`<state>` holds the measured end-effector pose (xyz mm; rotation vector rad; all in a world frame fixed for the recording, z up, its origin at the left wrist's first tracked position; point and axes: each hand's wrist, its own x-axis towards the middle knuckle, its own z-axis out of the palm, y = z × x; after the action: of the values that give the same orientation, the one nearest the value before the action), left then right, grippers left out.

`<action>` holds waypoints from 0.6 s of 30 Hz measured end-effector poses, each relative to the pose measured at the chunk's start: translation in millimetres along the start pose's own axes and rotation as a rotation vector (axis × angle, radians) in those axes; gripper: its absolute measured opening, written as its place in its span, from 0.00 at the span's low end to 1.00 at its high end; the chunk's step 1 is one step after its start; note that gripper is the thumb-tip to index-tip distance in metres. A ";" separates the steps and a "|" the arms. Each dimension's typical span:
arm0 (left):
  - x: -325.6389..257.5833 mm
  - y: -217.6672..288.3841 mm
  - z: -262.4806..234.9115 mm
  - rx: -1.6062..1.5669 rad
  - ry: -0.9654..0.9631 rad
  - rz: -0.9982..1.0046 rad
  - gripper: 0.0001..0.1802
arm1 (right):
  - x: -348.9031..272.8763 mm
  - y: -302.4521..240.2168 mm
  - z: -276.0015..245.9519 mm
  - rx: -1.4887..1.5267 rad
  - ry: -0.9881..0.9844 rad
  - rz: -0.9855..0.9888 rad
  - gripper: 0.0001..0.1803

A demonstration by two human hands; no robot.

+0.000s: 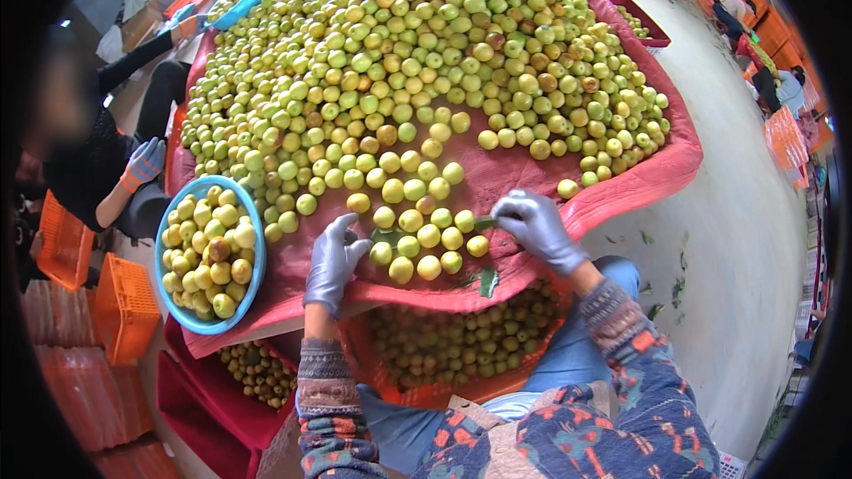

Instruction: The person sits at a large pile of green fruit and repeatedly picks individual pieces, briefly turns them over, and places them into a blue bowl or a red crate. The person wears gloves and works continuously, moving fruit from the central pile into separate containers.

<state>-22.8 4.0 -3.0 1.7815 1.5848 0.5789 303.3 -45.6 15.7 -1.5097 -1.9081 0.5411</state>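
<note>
A small group of round yellow-green fruits (429, 236), which look like jujubes, lies on the red cloth near the table's front edge. My left hand (332, 264), in a grey glove, rests at the left of this group with thumb and forefinger apart and nothing between them. A green leaf (385, 237) lies partly under the fruits beside it. On the right, my gloved right hand (541, 229) has its fingers closed on a green leaf (485, 223) at the group's edge. Another leaf piece (488, 282) lies on the cloth nearer to me.
A big heap of fruits (399, 53) covers most of the red cloth (635, 186). At the left stands a blue basin (258, 257) full of fruits. Below the edge, an orange crate (359, 350) holds more. A co-worker's gloved hand (144, 164) is at the left.
</note>
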 end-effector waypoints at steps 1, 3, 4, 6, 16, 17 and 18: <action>2.6 -9.5 1.7 0.037 0.060 0.007 0.24 | -11.6 -12.6 -10.6 0.209 -0.142 0.088 0.04; 3.9 -14.0 2.1 0.037 0.051 0.005 0.23 | -28.5 -24.8 -15.7 0.049 -0.397 -0.101 0.05; 3.9 -6.1 4.3 0.057 0.035 0.049 0.23 | -36.0 -31.6 -10.8 0.067 -0.387 -0.090 0.05; 1.7 6.4 10.3 0.107 0.010 0.068 0.24 | -42.7 -43.8 0.3 -0.077 -0.460 -0.048 0.07; 2.8 22.6 34.9 0.076 -0.042 0.000 0.10 | -41.0 -36.9 32.9 0.061 -0.297 -0.063 0.05; 3.2 23.3 35.5 0.064 -0.021 0.006 0.08 | -34.8 -46.7 29.0 0.093 -0.294 0.003 0.05; 2.6 22.7 35.8 0.053 0.001 0.012 0.07 | -31.0 -46.8 34.2 0.178 -0.234 0.005 0.04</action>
<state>18.5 -1.0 -10.8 1.8312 1.6044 0.5481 250.8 -85.1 15.5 -1.3864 -1.9701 0.9000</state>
